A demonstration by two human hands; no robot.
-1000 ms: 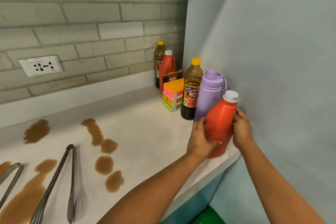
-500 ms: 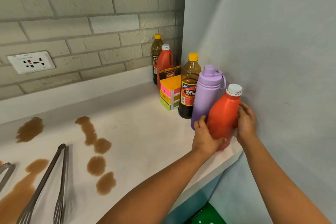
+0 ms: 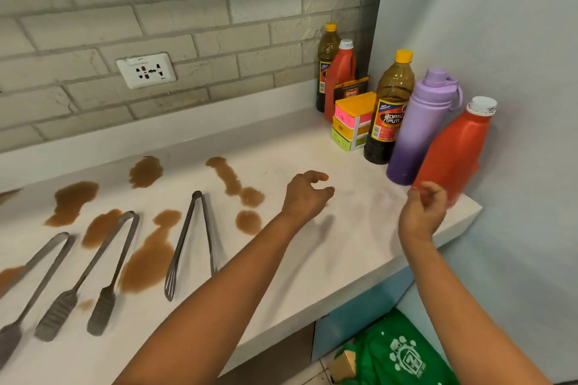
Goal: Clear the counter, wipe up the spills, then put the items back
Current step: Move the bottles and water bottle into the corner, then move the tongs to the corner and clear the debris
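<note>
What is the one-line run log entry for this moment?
hands: left and right hold nothing | red bottle: stands beside purple bottle | spills: unwiped

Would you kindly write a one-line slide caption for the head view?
Both hands, left and right, hover empty beside the red bottle, with tongs lying among brown spills.

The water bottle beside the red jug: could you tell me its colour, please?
Lilac water bottle, darkening to deeper purple at its base; head view.

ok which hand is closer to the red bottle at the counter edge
Right. The right hand hangs empty just in front of the red bottle, overlapping its base in this view. The left hand hovers over the counter well to the bottle's left.
</note>
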